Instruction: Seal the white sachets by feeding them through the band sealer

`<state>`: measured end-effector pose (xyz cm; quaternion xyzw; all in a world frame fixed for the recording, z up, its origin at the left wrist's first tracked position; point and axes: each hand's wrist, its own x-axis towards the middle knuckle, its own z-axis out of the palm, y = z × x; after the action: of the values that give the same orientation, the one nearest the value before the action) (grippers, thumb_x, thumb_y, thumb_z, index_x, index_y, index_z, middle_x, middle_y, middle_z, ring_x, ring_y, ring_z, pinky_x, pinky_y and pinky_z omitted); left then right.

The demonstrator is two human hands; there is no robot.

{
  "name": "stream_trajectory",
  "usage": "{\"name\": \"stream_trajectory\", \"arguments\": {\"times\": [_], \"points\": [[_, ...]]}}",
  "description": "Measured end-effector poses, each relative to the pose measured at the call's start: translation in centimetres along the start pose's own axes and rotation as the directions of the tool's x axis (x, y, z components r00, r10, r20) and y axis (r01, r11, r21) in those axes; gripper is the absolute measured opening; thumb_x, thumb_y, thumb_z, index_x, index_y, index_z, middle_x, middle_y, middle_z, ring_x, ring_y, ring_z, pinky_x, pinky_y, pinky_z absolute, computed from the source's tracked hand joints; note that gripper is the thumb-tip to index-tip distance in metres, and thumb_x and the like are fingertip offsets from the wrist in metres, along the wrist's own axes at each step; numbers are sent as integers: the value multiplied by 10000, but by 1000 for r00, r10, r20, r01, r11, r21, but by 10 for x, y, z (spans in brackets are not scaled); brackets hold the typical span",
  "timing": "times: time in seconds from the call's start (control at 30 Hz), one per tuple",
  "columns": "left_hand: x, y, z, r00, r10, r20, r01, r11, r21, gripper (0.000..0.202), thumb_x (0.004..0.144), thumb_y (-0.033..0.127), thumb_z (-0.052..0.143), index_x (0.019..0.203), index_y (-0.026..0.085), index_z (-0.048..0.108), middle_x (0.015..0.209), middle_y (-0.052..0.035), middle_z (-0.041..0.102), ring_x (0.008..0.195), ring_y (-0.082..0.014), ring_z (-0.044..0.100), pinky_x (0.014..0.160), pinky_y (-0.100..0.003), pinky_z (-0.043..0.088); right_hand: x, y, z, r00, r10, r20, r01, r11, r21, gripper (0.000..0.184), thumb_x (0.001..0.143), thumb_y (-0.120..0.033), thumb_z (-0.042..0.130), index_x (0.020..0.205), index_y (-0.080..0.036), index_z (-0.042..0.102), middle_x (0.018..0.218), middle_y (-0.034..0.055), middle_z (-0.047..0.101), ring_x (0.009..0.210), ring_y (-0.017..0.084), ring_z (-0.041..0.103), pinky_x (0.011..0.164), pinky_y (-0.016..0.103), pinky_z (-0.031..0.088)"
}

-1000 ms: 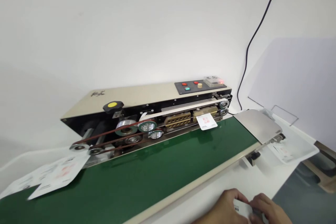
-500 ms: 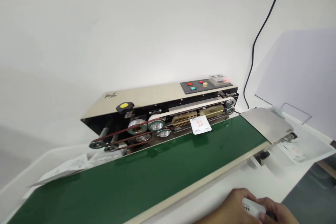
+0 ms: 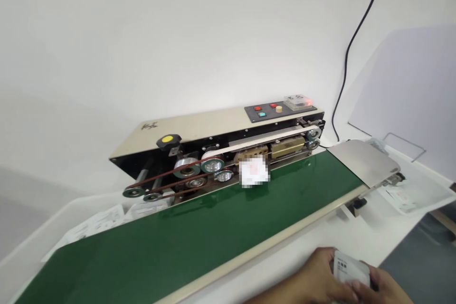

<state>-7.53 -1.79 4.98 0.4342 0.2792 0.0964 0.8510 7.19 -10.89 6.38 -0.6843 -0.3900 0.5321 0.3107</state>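
- Sliding left along the green belt (image 3: pixel 171 251) over the past half second, a small white packet (image 3: pixel 254 171) now sits at the belt's far edge, before the left brass block of the sealing machine (image 3: pixel 199 128); its print reaches me only as coarse, reddish squares.
- Also shifted: the white pouch (image 3: pixel 351 268) in the worker's grasp, tipped up so that more of its dark-printed face meets my distant view.
- The left hand (image 3: pixel 326 275) holds the pouch from its left side, fingers closed in, on the near side of the belt toward its right end.
- The right hand (image 3: pixel 383 287) grips the same pouch from the opposite side, leaving it between the two hands, well apart from the belt.
- Beyond the belt's left end, I see a white bin (image 3: pixel 26 256) with printed packets (image 3: pixel 107 218) piled inside.
- At the belt's right end, a metal plate (image 3: pixel 363 161) adjoins it; past that, a pale tray (image 3: pixel 427 197) holds a flat printed packet (image 3: pixel 402 198).
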Motion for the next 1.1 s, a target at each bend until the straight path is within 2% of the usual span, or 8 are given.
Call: {"name": "stream_trajectory", "arguments": {"times": [0.1, 0.17, 0.33, 0.47, 0.6, 0.8, 0.9, 1.1], "points": [[0, 3, 3, 1000, 5, 4, -4, 998, -69, 573, 333, 154, 795, 883, 100, 641, 715, -4, 632, 620, -118, 512, 600, -248, 409, -4, -15, 7, 999, 47, -27, -43, 988, 146, 461, 633, -531, 642, 871, -137, 655, 813, 84, 690, 772, 270, 629, 738, 361, 490], [0, 3, 3, 1000, 4, 15, -3, 997, -72, 593, 347, 153, 784, 914, 97, 619, 748, -25, 645, 637, -140, 537, 615, -271, 432, -5, -26, 6, 991, 77, -108, -47, 966, 256, 460, 614, -527, 659, 854, -136, 638, 764, 73, 683, 708, 245, 622, 709, 366, 492], [-3, 4, 4, 997, -66, -47, 69, 995, 67, 527, 437, 148, 716, 934, 121, 545, 619, 28, 590, 551, -120, 509, 552, -242, 411, -13, -52, -26, 940, 58, -337, 80, 921, 381, 466, 604, -537, 715, 836, -161, 566, 657, 23, 640, 587, 174, 585, 551, 291, 470], [-6, 4, 3, 995, -90, -43, 93, 992, 84, 543, 499, 138, 687, 1002, 129, 483, 616, 37, 597, 540, -109, 509, 541, -231, 413, -24, -75, -62, 840, -49, -540, 253, 916, 311, 464, 652, -590, 673, 792, -191, 483, 557, -29, 561, 419, 111, 482, 367, 218, 367], [-1, -3, -1, 994, -95, -55, 101, 988, 116, 544, 515, 88, 649, 1026, 126, 465, 634, 23, 611, 574, -120, 529, 558, -240, 420, -20, -107, -85, 730, -175, -660, 410, 886, 218, 415, 693, -494, 674, 921, -207, 479, 622, -50, 533, 430, 72, 426, 322, 165, 288], [13, -16, -9, 984, -106, -144, 147, 939, 310, 569, 477, 24, 650, 1017, 159, 529, 574, 78, 514, 553, -106, 483, 564, -226, 378, 19, -154, -95, 763, -293, -577, 495, 838, 228, 413, 605, -373, 721, 906, -169, 527, 631, -44, 509, 456, 55, 397, 334, 152, 251], [16, -19, -14, 989, -64, -137, 110, 928, 357, 575, 458, 57, 713, 1006, 170, 577, 622, 67, 498, 591, -107, 471, 603, -229, 364, 46, -172, -98, 788, -305, -535, 449, 878, 162, 298, 653, -348, 667, 844, -148, 553, 543, -55, 484, 372, 31, 316, 328, 171, 238], [21, -18, -21, 998, -5, -69, 28, 941, 337, 570, 420, 121, 791, 964, 189, 634, 800, 45, 539, 655, -97, 470, 710, -239, 374, 103, -198, -101, 780, -233, -581, 352, 931, 100, 73, 772, -218, 540, 772, -145, 543, 422, -70, 416, 325, 42, 311, 314, 163, 238]]}}
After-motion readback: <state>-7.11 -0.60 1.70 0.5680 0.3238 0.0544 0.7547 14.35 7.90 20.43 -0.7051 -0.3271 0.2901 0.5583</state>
